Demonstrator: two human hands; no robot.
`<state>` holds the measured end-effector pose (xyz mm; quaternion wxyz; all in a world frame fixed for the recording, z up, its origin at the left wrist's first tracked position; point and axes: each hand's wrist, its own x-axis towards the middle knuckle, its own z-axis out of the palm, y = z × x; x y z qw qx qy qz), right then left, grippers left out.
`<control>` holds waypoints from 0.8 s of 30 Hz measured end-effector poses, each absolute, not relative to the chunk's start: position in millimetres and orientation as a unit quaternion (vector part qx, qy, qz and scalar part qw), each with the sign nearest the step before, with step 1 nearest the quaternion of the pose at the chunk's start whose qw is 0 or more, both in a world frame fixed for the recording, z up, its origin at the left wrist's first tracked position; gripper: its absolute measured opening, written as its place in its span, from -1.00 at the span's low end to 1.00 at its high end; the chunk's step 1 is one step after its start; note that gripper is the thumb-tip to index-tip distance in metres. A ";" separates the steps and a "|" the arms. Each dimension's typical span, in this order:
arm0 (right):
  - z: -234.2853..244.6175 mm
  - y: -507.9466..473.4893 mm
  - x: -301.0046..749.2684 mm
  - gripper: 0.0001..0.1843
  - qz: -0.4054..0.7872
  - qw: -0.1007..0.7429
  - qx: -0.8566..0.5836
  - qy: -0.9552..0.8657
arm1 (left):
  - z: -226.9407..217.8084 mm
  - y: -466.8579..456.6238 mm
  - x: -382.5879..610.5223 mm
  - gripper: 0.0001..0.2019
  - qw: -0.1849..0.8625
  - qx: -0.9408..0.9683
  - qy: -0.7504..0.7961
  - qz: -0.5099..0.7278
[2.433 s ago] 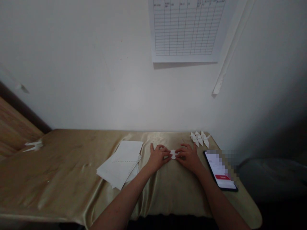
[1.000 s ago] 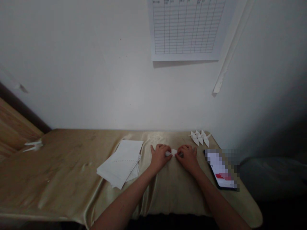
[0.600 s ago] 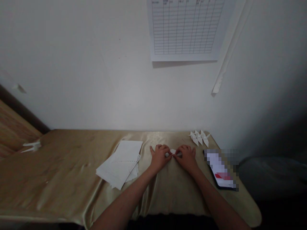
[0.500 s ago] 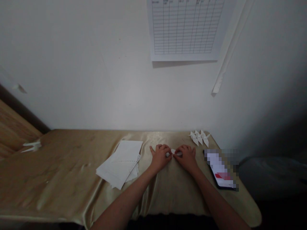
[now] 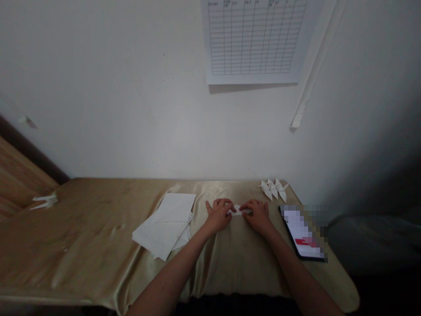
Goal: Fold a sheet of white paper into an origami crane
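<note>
A small folded piece of white paper [image 5: 238,210] lies on the gold satin cloth [image 5: 98,228] of the table. My left hand [image 5: 219,215] pinches its left end with curled fingers. My right hand [image 5: 258,215] presses on its right end, fingers bent over it. Both hands rest on the cloth, touching the paper from either side; most of the paper is hidden under the fingertips.
A stack of white sheets [image 5: 166,224] lies left of my hands. Several folded paper cranes [image 5: 274,188] stand at the back right near the wall. A phone [image 5: 302,232] lies at the right edge. Another folded paper piece [image 5: 44,201] sits far left. A grid chart [image 5: 255,39] hangs on the wall.
My hands have stayed on the small paper, working it with the fingertips; it looks narrower and more drawn out sideways than before. Nothing else on the table has moved.
</note>
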<state>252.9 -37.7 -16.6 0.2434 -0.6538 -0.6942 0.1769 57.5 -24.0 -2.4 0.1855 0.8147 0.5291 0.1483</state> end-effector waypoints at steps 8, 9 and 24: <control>-17.2 -37.7 257.4 -0.64 0.184 0.235 -0.643 -0.705 | -4.8 -22.3 47.6 -0.61 0.194 0.829 0.506 0.136; -17.0 -38.2 257.9 -0.63 0.184 0.234 -0.641 -0.708 | -4.7 -22.5 47.1 -0.60 0.193 0.830 0.505 0.137; -18.4 -40.3 245.3 -0.80 0.109 0.235 -0.657 -0.708 | -5.1 -28.3 65.1 -0.86 0.153 0.792 0.554 0.208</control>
